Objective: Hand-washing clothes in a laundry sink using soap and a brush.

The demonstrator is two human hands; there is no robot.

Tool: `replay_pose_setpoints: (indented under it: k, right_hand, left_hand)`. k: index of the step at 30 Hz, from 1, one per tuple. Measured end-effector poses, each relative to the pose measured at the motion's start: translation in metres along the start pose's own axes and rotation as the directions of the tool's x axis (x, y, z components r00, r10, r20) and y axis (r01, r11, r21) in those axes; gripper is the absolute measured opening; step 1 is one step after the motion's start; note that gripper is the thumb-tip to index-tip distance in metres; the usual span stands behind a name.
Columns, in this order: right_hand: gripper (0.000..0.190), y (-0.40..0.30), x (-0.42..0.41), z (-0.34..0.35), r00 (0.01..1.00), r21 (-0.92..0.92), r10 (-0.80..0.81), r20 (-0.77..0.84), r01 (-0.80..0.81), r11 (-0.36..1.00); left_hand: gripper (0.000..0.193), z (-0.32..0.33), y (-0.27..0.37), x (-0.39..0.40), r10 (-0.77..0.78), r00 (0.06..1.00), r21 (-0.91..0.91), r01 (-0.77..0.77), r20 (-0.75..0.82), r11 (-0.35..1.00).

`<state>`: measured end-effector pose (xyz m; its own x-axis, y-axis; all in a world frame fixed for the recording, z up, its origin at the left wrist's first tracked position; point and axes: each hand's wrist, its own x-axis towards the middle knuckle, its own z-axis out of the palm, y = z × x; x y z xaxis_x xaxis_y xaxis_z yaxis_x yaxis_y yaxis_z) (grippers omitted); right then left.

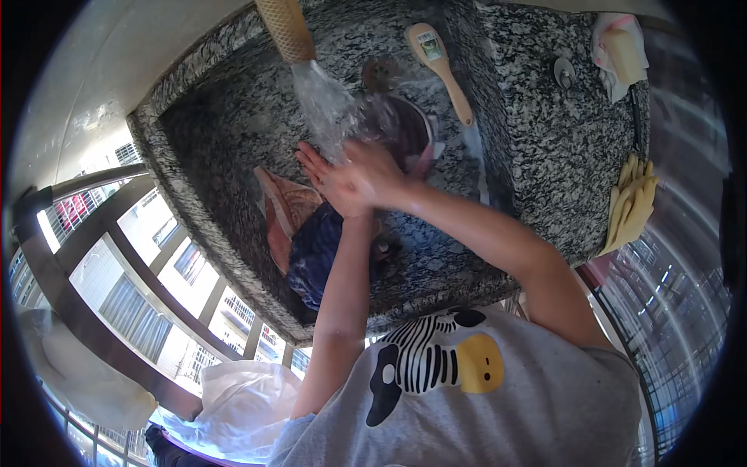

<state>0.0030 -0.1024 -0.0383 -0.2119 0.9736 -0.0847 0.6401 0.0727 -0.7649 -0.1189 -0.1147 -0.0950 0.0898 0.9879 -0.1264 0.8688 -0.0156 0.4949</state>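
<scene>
My left hand [334, 182] is palm up with its fingers spread, below a clear stream [327, 105] falling from a tan mesh-patterned spout [286, 29]. Across that palm lies my right hand [376, 174], blurred, its fingers partly hidden; I see no object in either hand. Just beyond the hands, a round basin [430, 125] with dark contents stands in the granite sink [222, 117]. Beneath my left forearm is a bundled dark blue cloth [315, 251], beside a reddish-brown cloth [292, 195].
A wooden-backed brush [449, 82] rests near the sink's right wall, right of the drain [380, 73]. On the granite ledge are a metal sink stopper [564, 73], a soap bar [623, 55] on a plastic bag and pale rubber gloves [630, 204]. A window railing [134, 303] is at left.
</scene>
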Motion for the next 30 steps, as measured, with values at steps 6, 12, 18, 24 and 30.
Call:
replay_pose_setpoints:
  k: [6, 12, 18, 24, 30]
  right_hand:
    - [0.014, -0.001, 0.078, 0.063, 0.947, 0.076, 0.123, -0.298, -0.105, 0.992]
    - [0.014, 0.114, 0.137, 0.034, 0.813, 0.325, 0.08, -0.577, 0.139, 0.935]
    - [0.054, 0.028, 0.022, -0.062, 0.749, -0.165, 0.153, -0.644, -0.332, 0.929]
    - [0.049, 0.074, 0.038, -0.08, 0.904, 0.309, 0.392, -0.169, -0.329, 0.892]
    - [0.031, 0.083, 0.062, -0.044, 0.9, -0.351, -0.075, -0.43, -0.09, 0.932]
  left_hand:
    - [0.072, -0.01, -0.006, 0.0, -0.026, 0.989, 0.285, -0.017, 0.147, 0.958]
    - [0.07, -0.016, 0.059, -0.008, 0.18, 0.952, 0.203, -0.232, 0.247, 0.951]
    - [0.083, -0.158, 0.021, -0.085, 0.005, 0.933, 0.396, -0.157, 0.36, 0.905]
    - [0.115, -0.109, 0.053, -0.007, 0.227, 0.972, 0.075, -0.232, 0.063, 0.97]
    - [0.107, -0.033, 0.063, 0.027, 0.129, 0.991, -0.039, -0.128, 0.023, 0.991]
